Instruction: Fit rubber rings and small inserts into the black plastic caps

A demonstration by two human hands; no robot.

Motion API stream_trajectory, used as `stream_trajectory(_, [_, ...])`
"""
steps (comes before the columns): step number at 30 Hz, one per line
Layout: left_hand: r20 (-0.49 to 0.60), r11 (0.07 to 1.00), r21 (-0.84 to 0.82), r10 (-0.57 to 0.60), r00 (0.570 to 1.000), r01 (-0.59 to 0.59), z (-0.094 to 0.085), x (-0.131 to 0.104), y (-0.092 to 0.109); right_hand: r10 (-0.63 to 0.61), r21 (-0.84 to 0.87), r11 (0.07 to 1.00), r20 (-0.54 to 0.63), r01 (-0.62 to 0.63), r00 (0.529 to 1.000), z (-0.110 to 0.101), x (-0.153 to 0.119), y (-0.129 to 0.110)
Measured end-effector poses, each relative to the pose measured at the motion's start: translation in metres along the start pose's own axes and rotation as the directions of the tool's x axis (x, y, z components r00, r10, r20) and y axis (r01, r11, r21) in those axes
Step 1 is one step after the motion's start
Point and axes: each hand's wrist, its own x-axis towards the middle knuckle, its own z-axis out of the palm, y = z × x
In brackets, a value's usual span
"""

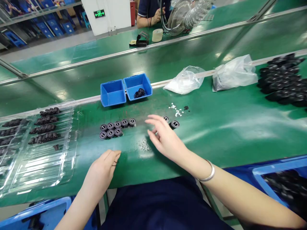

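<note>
My left hand (105, 166) is closed, its fingertips pinched on a thin black ring (116, 163) just above the green table. To the right, my right hand (159, 132) hovers with its fingers apart and nothing between them. Two round black parts sit beside it; one (175, 124) shows fully, while the other (165, 118) is partly behind the fingers. Two rows of similar round black parts (110, 133) stand between the hands and the blue bins. A scatter of tiny pieces (144, 145) lies left of my right hand.
Two blue bins (113, 93) stand at the back, the right one (138, 87) with black rings. Plastic bags (185, 80), white bits (177, 112) and a heap of black parts (284, 80) are to the right. Clear trays (45, 159) lie left. A person's hand (158, 15) shows beyond.
</note>
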Motion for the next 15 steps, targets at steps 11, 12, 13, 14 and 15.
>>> stream_trajectory(11, [0.263,0.847,-0.446,-0.186,0.947,0.290,-0.005,0.004,0.008,0.139,-0.132,0.982,0.028,-0.134,0.990,-0.014,-0.003,0.020])
stream_trajectory(12, [0.254,0.822,-0.480,-0.205,0.945,0.308,-0.003,0.004,0.009,0.106,-0.083,0.992,0.075,-0.100,0.992,-0.009,-0.005,0.017])
stream_trajectory(13, [0.238,0.802,-0.507,-0.222,0.946,0.316,-0.002,0.005,0.010,0.071,-0.027,0.997,0.130,-0.068,0.989,-0.003,-0.007,0.013])
stream_trajectory(14, [0.216,0.789,-0.527,-0.236,0.948,0.316,-0.001,0.005,0.010,0.036,0.027,0.999,0.186,-0.041,0.982,0.003,-0.009,0.009])
stream_trajectory(15, [0.193,0.781,-0.541,-0.247,0.950,0.313,0.001,0.004,0.011,0.000,0.075,0.997,0.237,-0.018,0.971,0.009,-0.011,0.004])
